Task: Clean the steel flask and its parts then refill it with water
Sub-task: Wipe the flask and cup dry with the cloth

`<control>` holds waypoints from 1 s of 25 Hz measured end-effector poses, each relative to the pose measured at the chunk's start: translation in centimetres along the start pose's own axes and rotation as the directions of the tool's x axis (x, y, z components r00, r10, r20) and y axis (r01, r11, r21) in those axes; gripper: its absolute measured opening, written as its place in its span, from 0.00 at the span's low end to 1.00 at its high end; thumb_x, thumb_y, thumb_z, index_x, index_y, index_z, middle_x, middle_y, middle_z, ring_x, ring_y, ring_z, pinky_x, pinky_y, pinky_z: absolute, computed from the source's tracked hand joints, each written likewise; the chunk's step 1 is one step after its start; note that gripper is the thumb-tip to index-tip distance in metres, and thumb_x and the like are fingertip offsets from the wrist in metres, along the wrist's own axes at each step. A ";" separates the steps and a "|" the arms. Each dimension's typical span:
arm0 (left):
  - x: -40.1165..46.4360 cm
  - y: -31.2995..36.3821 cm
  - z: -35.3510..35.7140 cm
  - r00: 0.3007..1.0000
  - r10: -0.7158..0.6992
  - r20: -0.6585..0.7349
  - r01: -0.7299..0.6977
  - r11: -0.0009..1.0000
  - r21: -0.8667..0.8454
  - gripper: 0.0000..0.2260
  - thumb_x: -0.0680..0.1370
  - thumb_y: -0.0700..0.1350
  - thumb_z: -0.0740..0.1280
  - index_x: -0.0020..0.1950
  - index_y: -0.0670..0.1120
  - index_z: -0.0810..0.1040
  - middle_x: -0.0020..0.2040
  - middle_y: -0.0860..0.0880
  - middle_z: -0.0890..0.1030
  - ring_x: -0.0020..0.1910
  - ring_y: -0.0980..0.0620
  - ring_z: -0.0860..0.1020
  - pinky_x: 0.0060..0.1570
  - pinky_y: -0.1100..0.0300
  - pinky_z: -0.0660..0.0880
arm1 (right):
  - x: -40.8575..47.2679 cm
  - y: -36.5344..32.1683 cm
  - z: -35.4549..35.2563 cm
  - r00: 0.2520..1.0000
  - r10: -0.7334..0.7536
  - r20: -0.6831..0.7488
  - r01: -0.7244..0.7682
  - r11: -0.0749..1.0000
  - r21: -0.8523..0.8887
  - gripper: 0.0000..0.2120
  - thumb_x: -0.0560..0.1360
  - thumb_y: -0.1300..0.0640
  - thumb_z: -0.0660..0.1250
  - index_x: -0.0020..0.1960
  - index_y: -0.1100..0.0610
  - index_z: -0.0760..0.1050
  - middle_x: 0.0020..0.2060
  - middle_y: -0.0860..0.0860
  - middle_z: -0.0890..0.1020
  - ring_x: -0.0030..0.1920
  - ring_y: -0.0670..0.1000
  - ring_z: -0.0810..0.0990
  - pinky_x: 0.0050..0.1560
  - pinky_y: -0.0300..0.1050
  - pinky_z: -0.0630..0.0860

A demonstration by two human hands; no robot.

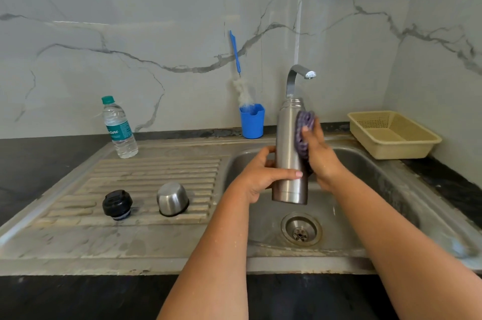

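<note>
Over the sink (365,160), her left hand (263,176) is gripping the upright steel flask (288,163) while her right hand (320,155) is pressing a purple scrubber (303,124) against it.

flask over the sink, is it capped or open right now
Open. The flask shows a bare threaded mouth, while its black stopper and steel cup sit apart on the drainboard.

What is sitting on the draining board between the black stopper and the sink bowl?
In the head view, the steel cup stands upside down between the black stopper and the sink bowl; the rest of that ribbed stretch is bare.
</note>
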State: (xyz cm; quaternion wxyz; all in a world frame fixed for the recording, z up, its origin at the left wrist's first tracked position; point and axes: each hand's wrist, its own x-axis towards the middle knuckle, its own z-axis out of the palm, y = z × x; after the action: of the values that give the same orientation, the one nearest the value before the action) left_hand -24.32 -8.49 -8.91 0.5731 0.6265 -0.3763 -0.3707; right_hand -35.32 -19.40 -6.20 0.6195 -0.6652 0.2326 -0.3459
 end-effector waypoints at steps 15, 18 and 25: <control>-0.1 0.3 0.6 0.995 0.021 0.101 0.003 0.974 -0.228 0.23 0.65 0.45 0.74 0.60 0.45 0.80 0.50 0.45 0.82 0.53 0.46 0.79 0.56 0.49 0.76 | -1.0 -0.8 -0.9 0.981 0.171 0.090 -0.183 0.971 0.152 0.20 0.80 0.39 0.53 0.62 0.49 0.74 0.55 0.57 0.81 0.57 0.56 0.80 0.64 0.58 0.73; 0.2 0.6 0.9 0.985 -0.009 0.174 0.042 0.981 -0.189 0.27 0.62 0.49 0.75 0.61 0.44 0.79 0.53 0.44 0.82 0.55 0.45 0.79 0.58 0.47 0.75 | -0.6 -1.1 -1.9 0.987 0.160 0.029 -0.161 0.939 0.305 0.18 0.79 0.40 0.56 0.61 0.48 0.74 0.56 0.58 0.81 0.58 0.57 0.80 0.64 0.60 0.73; -0.1 0.4 -0.8 0.983 -0.168 -0.070 0.143 0.951 -0.275 0.27 0.68 0.52 0.69 0.64 0.42 0.76 0.49 0.42 0.82 0.49 0.44 0.81 0.52 0.49 0.78 | -2.1 1.7 2.8 0.950 0.225 0.217 -0.225 0.974 -0.024 0.25 0.82 0.44 0.54 0.77 0.37 0.50 0.68 0.52 0.73 0.63 0.53 0.76 0.67 0.55 0.71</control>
State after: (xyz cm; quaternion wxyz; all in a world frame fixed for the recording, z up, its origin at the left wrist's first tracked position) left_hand -23.63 -8.11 -8.44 0.6387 0.5871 -0.2449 -0.4329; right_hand -34.39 -16.20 -8.18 0.6769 -0.6680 0.2374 -0.1980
